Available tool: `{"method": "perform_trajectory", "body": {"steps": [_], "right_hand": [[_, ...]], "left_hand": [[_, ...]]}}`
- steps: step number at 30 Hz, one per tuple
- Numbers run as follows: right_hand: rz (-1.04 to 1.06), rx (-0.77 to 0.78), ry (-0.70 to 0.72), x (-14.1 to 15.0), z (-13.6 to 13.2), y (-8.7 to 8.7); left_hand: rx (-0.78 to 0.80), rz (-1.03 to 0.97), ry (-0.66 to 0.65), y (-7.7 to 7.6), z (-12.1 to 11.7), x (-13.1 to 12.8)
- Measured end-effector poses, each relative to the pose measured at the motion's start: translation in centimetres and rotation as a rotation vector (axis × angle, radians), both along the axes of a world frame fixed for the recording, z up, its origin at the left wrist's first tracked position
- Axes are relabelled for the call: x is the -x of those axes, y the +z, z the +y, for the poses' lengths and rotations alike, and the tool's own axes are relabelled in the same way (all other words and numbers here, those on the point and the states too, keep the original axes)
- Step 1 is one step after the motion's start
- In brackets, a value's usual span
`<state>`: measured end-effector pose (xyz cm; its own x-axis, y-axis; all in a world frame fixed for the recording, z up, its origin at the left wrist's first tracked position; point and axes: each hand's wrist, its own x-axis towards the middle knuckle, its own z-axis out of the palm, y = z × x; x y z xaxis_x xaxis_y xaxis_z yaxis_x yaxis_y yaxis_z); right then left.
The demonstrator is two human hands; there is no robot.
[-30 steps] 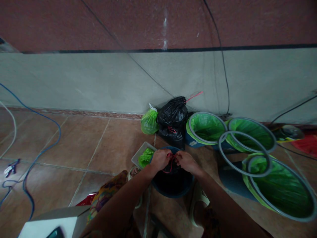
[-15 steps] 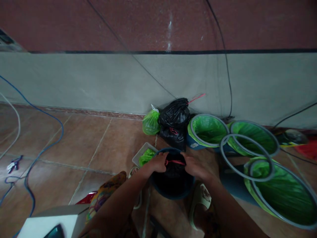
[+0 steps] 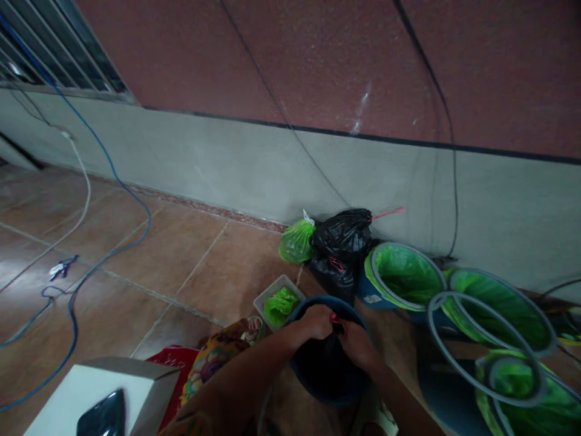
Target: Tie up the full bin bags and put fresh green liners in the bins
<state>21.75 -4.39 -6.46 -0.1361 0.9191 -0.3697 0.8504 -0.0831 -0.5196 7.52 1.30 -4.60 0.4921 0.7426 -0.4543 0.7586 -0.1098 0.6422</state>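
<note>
A dark blue trash bin [image 3: 363, 393] stands on the floor between my feet. Inside it is a black garbage bag [image 3: 332, 351], its mouth bunched up. My left hand [image 3: 318, 321] and my right hand [image 3: 357, 346] are close together over the bin, both closed on the bag's top. The red drawstring [image 3: 336, 322] shows between them; my fingers partly cover it. The dark interior hides the bag's lower part. Just left of the bin, a small pale tray [image 3: 267, 298] holds a crumpled green plastic bag [image 3: 280, 306].
Tied black bags [image 3: 342, 236] and a knotted green bag [image 3: 296, 241] lean by the wall. Green-lined bins [image 3: 370, 292] stand right, with a loose grey ring [image 3: 433, 339] across two. A white box [image 3: 63, 393] bears a phone [image 3: 103, 415]. A blue cable [image 3: 72, 309] crosses the floor.
My hands have come together from opposite sides of the bag's mouth, gathering the red drawstring between them. The view has tilted and swung left, showing a barred window.
</note>
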Motion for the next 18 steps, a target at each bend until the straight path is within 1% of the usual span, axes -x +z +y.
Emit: {"method": "perform_trajectory", "body": {"steps": [2,4,6,8,11,13,14,16,18], "right_hand": [[0.143,-0.063,-0.070,-1.2,0.2,1.2],[0.256,-0.076,-0.142,-2.1,0.5,3.1],[0.321,-0.083,-0.178,-2.5,0.9,5.7],[0.403,-0.126,-0.145,-2.3,1.7,9.2],[0.511,-0.169,-0.138,-0.7,3.8,14.9],[0.577,-0.192,-0.116,0.9,5.6,18.4],[0.600,-0.209,-0.095,1.8,6.5,19.9],[0.643,-0.239,-0.074,3.7,8.6,22.1],[0.702,-0.256,-0.021,5.5,10.7,23.3]], "left_hand": [[-0.025,-0.041,-0.028,2.1,0.6,0.4],[-0.041,-0.098,-0.048,4.2,0.9,1.0],[-0.018,-0.210,-0.024,6.2,1.0,1.7],[0.030,-0.411,0.046,8.2,1.0,2.6],[0.069,-0.790,0.175,11.5,1.3,4.5],[0.069,-0.996,0.262,13.9,1.8,6.3],[0.063,-1.064,0.304,15.1,2.1,7.4],[0.014,-1.116,0.368,17.3,2.9,9.8],[-0.088,-1.142,0.447,18.7,3.9,12.5]]}}
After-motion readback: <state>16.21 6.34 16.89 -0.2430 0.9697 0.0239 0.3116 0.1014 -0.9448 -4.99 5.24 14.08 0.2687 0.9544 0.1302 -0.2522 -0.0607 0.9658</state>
